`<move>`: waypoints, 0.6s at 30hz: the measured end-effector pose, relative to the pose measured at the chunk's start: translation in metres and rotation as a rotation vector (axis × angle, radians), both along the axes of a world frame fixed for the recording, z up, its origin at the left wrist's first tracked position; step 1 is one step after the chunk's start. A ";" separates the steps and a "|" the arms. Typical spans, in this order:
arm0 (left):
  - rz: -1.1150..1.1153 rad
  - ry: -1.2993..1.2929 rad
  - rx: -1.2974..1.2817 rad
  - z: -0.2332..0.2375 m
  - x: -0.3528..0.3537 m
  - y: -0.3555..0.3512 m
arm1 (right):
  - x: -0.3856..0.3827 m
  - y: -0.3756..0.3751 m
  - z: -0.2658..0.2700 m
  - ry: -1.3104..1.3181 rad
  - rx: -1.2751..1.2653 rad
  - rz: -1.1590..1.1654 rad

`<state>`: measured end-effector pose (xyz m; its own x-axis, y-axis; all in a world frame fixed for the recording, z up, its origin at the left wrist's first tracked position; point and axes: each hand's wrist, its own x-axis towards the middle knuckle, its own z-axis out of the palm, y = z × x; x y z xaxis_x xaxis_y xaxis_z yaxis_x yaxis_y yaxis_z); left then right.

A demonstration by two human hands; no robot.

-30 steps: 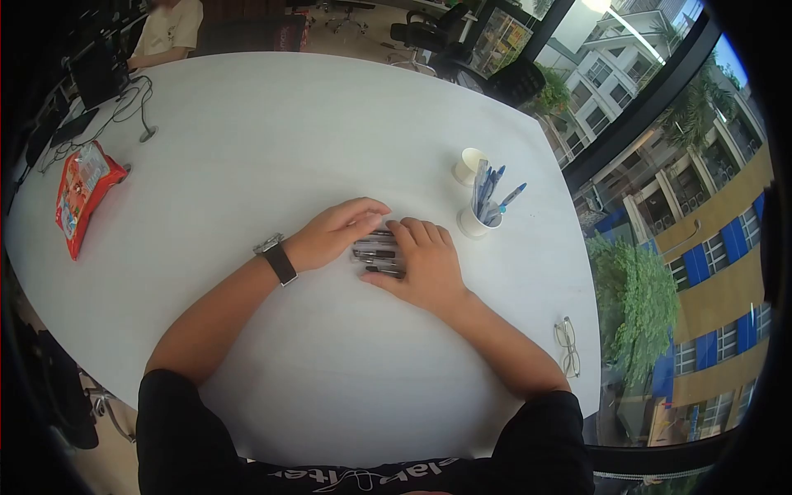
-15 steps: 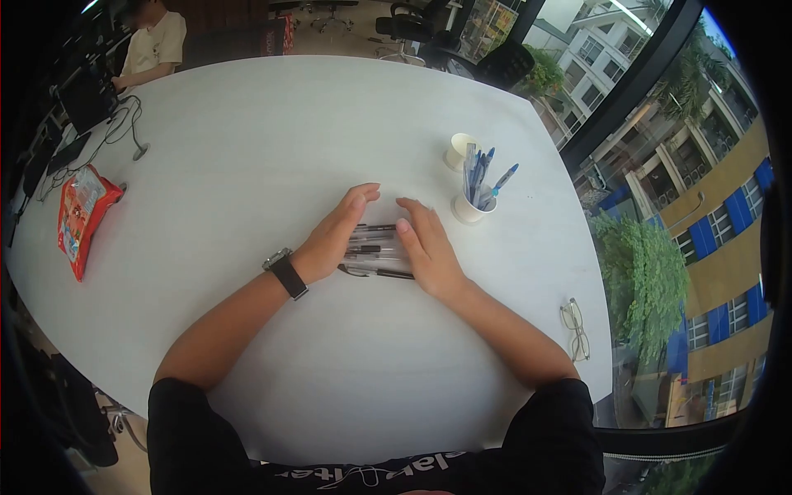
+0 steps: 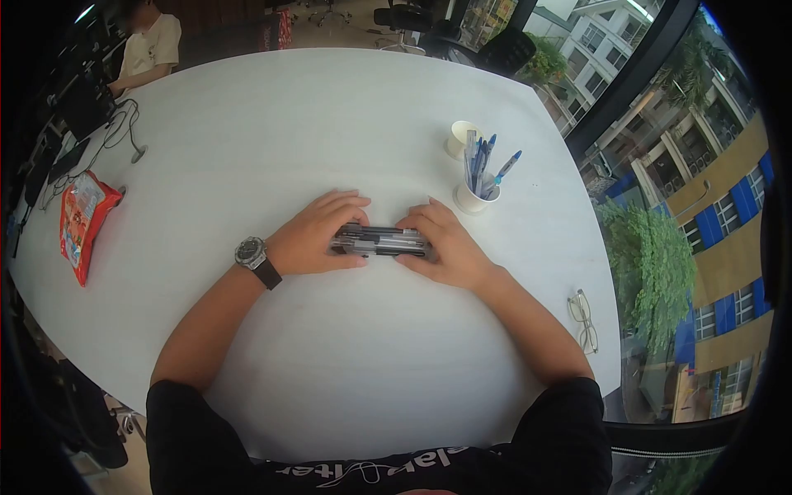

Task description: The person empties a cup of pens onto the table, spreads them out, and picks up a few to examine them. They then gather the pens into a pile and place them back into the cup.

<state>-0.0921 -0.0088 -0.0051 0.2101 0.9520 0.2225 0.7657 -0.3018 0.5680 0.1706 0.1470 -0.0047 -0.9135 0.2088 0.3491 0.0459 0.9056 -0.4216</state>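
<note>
The bundle of pens (image 3: 381, 241) lay across the white table (image 3: 379, 355), in front of the person's torso, between the two hands; its dark and clear barrels ran side by side, roughly left to right. The left hand (image 3: 313, 237) held the left end, its fingers bent and close together on the far side, its thumb along the near side; the right hand (image 3: 452, 247) held the right end in the same way — index finger and thumb pinching the bundle from far and near sides, the other fingers bent beside the index finger, though how far apart they sat could not be told.

A watch (image 3: 250, 252) with a dark strap circled the left wrist; beyond the right hand stood a white cup (image 3: 476, 199), upright, with blue pens (image 3: 488, 157) leaning in it; a second cup (image 3: 462, 142) stood just behind it. Glasses (image 3: 582, 320) lay near the table's right edge; a red packet (image 3: 82, 224) lay well apart on the left, near a dark cable (image 3: 125, 132); at the far left — beyond the table's edge — was another person (image 3: 153, 45) in a light shirt.
</note>
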 end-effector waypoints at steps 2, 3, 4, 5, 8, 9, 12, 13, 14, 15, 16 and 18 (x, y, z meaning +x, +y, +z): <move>0.003 0.003 0.008 -0.001 -0.002 0.000 | 0.000 0.000 0.000 -0.011 -0.008 0.005; 0.011 0.003 0.016 -0.002 -0.002 -0.001 | 0.000 0.001 0.000 -0.006 -0.005 0.011; 0.011 0.005 0.017 -0.002 -0.001 -0.001 | -0.001 0.001 0.000 0.000 -0.002 0.018; 0.007 -0.005 0.022 -0.002 0.000 0.000 | -0.001 0.001 0.000 0.002 0.000 0.018; -0.002 -0.006 0.031 0.003 0.001 -0.002 | 0.000 -0.002 0.001 0.033 0.008 0.003; -0.006 -0.002 0.034 0.004 0.002 -0.002 | -0.001 -0.004 0.003 0.039 -0.034 -0.012; 0.006 0.022 0.038 0.005 0.003 -0.002 | 0.000 -0.002 0.001 0.042 -0.029 -0.014; 0.007 0.027 0.043 0.002 0.002 -0.001 | 0.000 0.001 -0.001 0.039 0.017 0.002; 0.003 -0.007 0.037 -0.003 -0.001 0.001 | 0.002 0.002 -0.003 0.046 0.023 0.006; 0.003 -0.035 0.035 -0.007 -0.005 0.003 | 0.005 0.002 -0.005 0.026 -0.030 -0.010; 0.001 -0.065 0.046 -0.009 -0.006 0.003 | 0.002 0.004 -0.004 0.018 -0.074 -0.015; 0.009 -0.108 0.031 0.000 -0.002 0.000 | 0.002 0.003 -0.001 0.058 -0.049 -0.010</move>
<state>-0.0938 -0.0093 -0.0049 0.1751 0.9460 0.2727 0.7031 -0.3140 0.6380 0.1724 0.1499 -0.0061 -0.8897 0.2359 0.3909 0.0287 0.8834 -0.4678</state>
